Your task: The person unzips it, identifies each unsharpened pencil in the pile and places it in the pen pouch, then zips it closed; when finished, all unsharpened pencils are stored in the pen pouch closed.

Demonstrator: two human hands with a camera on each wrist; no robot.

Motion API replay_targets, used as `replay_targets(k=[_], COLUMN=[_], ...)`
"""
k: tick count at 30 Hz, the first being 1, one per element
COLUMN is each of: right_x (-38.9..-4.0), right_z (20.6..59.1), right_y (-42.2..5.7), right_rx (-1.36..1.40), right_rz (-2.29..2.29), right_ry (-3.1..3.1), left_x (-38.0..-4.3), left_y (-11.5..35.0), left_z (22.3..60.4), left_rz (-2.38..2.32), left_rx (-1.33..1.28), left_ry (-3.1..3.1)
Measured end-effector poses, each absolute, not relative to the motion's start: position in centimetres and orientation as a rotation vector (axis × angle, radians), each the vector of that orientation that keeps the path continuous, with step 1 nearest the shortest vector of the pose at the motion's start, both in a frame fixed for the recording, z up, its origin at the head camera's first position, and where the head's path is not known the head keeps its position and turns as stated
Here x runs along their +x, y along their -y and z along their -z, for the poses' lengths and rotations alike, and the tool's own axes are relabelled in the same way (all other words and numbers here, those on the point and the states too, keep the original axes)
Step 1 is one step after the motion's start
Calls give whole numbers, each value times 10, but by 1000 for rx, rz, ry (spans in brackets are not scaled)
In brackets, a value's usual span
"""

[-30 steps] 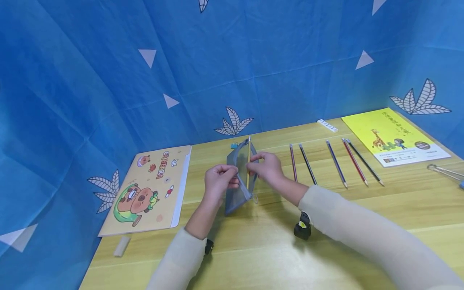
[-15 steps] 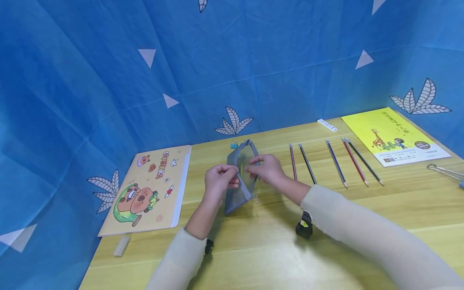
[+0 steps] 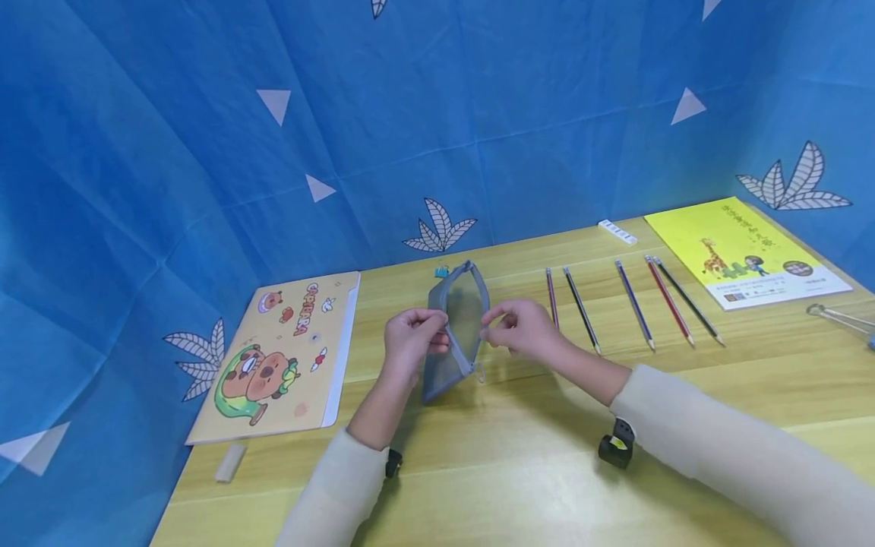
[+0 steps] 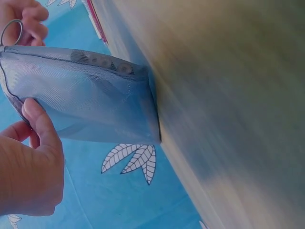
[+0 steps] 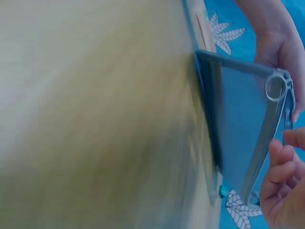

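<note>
A grey mesh zipper pouch (image 3: 447, 357) stands on its side on the wooden table with its mouth spread apart. My left hand (image 3: 417, 338) pinches the left rim between thumb and fingers, which the left wrist view (image 4: 38, 162) also shows. At the opposite rim is my right hand (image 3: 522, 327), its thumb and forefinger closed on the edge. In the right wrist view, the right fingers (image 5: 281, 167) are at the rim, below the zipper's pull ring (image 5: 275, 87). The pouch's inside is mostly hidden behind the mesh.
Several pencils (image 3: 636, 304) lie right of the pouch. Beyond them are a yellow booklet (image 3: 745, 254) and a white strip-shaped item (image 3: 617, 232). A capybara folder (image 3: 280, 357) and an eraser-like block (image 3: 230, 463) lie at left. A blue binder clip (image 3: 441, 271) sits behind the pouch.
The yellow pencil my right hand held in the pouch's mouth has been let go and gone down inside. That hand has moved right to the rim, and the mouth is wider.
</note>
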State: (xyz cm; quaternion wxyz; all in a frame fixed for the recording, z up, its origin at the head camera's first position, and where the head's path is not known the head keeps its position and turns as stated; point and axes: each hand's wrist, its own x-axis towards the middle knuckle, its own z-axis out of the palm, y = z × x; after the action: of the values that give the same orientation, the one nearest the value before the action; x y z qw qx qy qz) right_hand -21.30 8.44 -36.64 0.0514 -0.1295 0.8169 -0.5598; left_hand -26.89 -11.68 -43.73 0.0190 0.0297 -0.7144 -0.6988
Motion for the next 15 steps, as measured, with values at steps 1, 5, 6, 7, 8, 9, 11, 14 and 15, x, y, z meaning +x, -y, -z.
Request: replay_targets(k=[1,5,6,7,8,9,11,14,15], right_x=[-209,-194,-191,-189,-186,-184,-182,-179,-178], right_z=[366,368,368,368,369,369,371,373,373], right_y=[-86,-90,-90,-90,-90,-89,-88,-86,-86], right_rx=[-462,-708,-758,-801,-834,-864,-915,-971,-984], right_rz=[1676,1572,1552,1530,1513,1488,1442,1395,1382], right_ry=[-2503,-2521,-2509,-2500,-2481,-2469,-2456,-2451,-2454], left_x=[-272,-279,-279,-280,-280,-280,-281,-282,-281], left_y=[118,121,121,121,122,122,123,123,123], left_z=[441,450,450,451,451,452,452,453,453], left_rz=[2166,2188,2189,2190,2187,2183,2173,2175,2178], left_rx=[98,93,96,94,92,87,81,71,72], left_ry=[2219,2192,2193,2193,2194,2196,2204,2197,2194])
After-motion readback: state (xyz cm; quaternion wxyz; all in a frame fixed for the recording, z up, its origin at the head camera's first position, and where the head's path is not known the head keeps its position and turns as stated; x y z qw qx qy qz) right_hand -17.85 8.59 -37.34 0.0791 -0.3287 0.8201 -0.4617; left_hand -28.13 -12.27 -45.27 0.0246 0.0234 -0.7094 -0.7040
